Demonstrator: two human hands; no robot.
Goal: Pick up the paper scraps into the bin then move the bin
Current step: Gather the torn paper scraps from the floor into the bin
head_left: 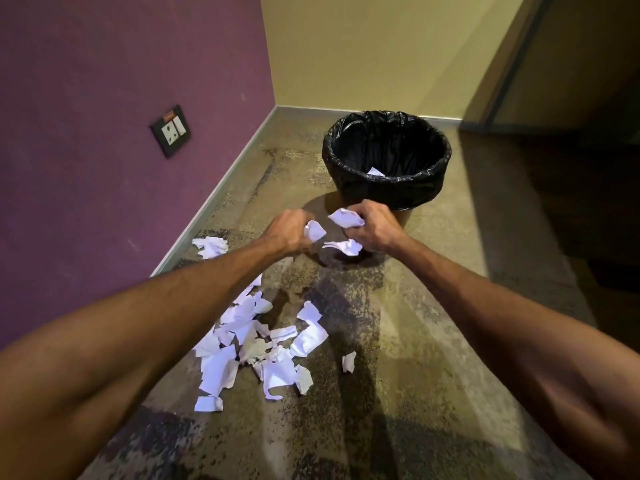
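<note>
A round bin [388, 192] lined with a black bag stands on the floor near the room's corner, with one white scrap [374, 172] inside. Both my hands are held just in front of the bin, above the floor. My left hand [289, 232] is closed around a white scrap [314, 231]. My right hand [372, 230] grips crumpled white scraps [346, 218], some hanging below the fist. A pile of several white paper scraps [263, 344] lies on the floor under my left forearm. A smaller clump [210, 245] lies by the skirting.
A purple wall with a black socket plate [170, 130] runs along the left. A yellow wall stands behind the bin. A dark doorway or cabinet [571, 81] is at the right. One stray scrap [348, 361] lies right of the pile on the mottled floor.
</note>
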